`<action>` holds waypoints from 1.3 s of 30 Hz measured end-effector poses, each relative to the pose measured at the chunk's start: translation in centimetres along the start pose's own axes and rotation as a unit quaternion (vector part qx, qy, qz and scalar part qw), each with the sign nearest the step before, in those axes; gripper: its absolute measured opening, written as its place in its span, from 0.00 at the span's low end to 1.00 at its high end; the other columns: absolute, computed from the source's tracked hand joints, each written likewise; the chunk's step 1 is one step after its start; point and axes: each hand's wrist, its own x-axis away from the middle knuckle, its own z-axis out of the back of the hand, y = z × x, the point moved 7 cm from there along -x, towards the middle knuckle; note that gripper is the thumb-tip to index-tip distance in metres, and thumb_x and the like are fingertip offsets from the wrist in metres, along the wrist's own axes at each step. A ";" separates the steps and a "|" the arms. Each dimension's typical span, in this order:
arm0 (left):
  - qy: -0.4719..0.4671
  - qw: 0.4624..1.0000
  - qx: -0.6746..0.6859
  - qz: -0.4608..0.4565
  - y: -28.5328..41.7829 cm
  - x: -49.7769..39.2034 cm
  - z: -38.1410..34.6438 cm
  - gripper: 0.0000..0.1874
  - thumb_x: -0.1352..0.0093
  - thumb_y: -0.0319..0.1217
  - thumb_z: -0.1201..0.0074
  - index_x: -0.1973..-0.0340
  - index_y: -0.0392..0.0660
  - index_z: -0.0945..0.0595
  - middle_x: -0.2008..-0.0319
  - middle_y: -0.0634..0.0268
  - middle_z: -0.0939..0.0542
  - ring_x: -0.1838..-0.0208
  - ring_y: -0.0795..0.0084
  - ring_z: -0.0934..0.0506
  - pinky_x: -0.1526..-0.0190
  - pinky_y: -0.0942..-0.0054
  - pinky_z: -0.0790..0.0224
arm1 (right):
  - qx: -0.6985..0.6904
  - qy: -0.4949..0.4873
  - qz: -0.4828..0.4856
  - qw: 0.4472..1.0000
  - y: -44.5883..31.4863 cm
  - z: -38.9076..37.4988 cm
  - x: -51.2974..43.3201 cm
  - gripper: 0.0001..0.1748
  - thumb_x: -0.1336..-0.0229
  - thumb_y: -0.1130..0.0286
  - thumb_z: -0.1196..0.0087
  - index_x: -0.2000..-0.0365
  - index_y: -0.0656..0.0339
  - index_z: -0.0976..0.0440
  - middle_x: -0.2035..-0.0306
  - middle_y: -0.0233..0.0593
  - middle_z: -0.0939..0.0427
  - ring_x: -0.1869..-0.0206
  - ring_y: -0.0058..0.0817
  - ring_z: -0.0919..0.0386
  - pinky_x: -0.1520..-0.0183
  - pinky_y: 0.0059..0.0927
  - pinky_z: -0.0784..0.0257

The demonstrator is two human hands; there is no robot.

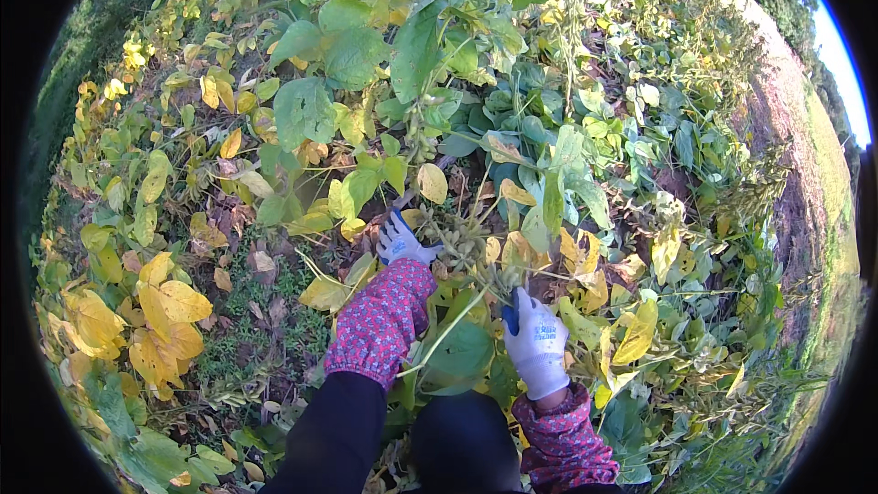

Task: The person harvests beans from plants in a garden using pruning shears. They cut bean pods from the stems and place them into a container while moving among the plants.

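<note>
My left hand (403, 241), in a white and blue work glove, is among the stems at the left edge of a cluster of green-brown bean pods (463, 243); whether its fingers hold a stem cannot be told. Just right of and below the cluster, my right hand (538, 339), gloved the same way, has its fingers curled at the lower pods and stems of the plant. Its fingertips are partly hidden, so its grip is unclear. A pale bare stalk (453, 324) runs between my forearms over a broad green leaf (461, 351). Floral sleeve covers are on both wrists.
A tall leafy bean plant (418, 48) rises in front of my hands. Yellow leaves (164, 309) stand at the left, over low weeds and dry litter. Heaped green leaves and podded stems lie at the right. A bare dirt strip (789, 96) curves along the far right.
</note>
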 end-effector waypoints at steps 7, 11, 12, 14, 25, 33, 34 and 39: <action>-0.100 0.983 0.149 -0.043 -2.2 -6.3 -7.9 0.32 0.42 0.50 0.43 0.46 0.47 0.25 0.53 0.48 0.22 0.50 0.51 0.24 0.48 0.54 0.34 | -0.050 -0.004 0.013 0.999 0.0 -0.7 0.4 0.23 0.50 0.66 0.44 0.52 0.59 0.30 0.66 0.43 0.23 0.64 0.42 0.23 0.64 0.40 0.29; -0.102 0.992 0.040 -0.055 -5.0 -4.7 -6.7 0.18 0.38 0.42 0.48 0.60 0.43 0.19 0.60 0.48 0.20 0.55 0.51 0.22 0.54 0.59 0.30 | -0.046 0.010 0.015 0.999 -0.1 -0.6 0.3 0.24 0.54 0.68 0.42 0.53 0.59 0.30 0.65 0.44 0.23 0.62 0.42 0.24 0.62 0.40 0.29; -0.095 0.991 0.018 -0.093 -5.1 -3.2 -5.5 0.17 0.38 0.42 0.49 0.62 0.43 0.19 0.61 0.49 0.20 0.56 0.51 0.22 0.54 0.58 0.30 | -0.044 -0.009 0.004 0.999 0.0 -0.8 0.3 0.25 0.55 0.69 0.42 0.53 0.59 0.30 0.64 0.44 0.23 0.61 0.43 0.24 0.61 0.40 0.29; -0.084 0.984 -0.010 -0.158 -4.9 0.9 -2.6 0.15 0.38 0.41 0.49 0.64 0.43 0.19 0.63 0.50 0.20 0.58 0.50 0.22 0.56 0.58 0.30 | -0.066 -0.012 0.002 0.998 0.0 -0.7 0.1 0.25 0.55 0.69 0.42 0.53 0.60 0.30 0.64 0.45 0.23 0.61 0.43 0.24 0.60 0.40 0.29; -0.282 0.770 0.537 -0.196 -6.7 14.4 9.5 0.43 0.40 0.45 0.39 0.36 0.40 0.40 0.47 0.56 0.29 0.43 0.63 0.31 0.40 0.62 0.45 | -0.104 0.033 0.025 0.994 -1.4 0.0 0.7 0.20 0.52 0.67 0.43 0.57 0.60 0.31 0.68 0.47 0.24 0.65 0.46 0.24 0.65 0.44 0.29; -0.372 0.885 0.208 -0.186 0.4 13.4 -1.2 0.25 0.38 0.30 0.44 0.44 0.45 0.28 0.64 0.65 0.20 0.75 0.78 0.26 0.69 0.78 0.36 | -0.123 0.048 0.046 0.990 -1.2 -0.6 1.4 0.23 0.53 0.70 0.43 0.55 0.64 0.32 0.67 0.51 0.24 0.65 0.49 0.25 0.64 0.47 0.31; -0.262 0.924 0.093 -0.263 0.8 12.4 -1.1 0.19 0.37 0.33 0.46 0.50 0.46 0.24 0.65 0.58 0.20 0.72 0.69 0.23 0.66 0.69 0.33 | -0.131 0.043 0.045 0.989 -1.1 -0.7 1.3 0.23 0.53 0.70 0.43 0.55 0.64 0.32 0.68 0.52 0.24 0.65 0.50 0.25 0.64 0.47 0.31; -0.072 0.973 -0.061 -0.210 -1.6 7.5 -3.0 0.15 0.36 0.39 0.50 0.58 0.45 0.23 0.64 0.50 0.21 0.59 0.49 0.24 0.58 0.55 0.31 | -0.127 -0.011 0.025 0.992 -0.6 -1.2 1.5 0.23 0.53 0.71 0.43 0.54 0.65 0.32 0.69 0.52 0.25 0.66 0.50 0.26 0.64 0.46 0.31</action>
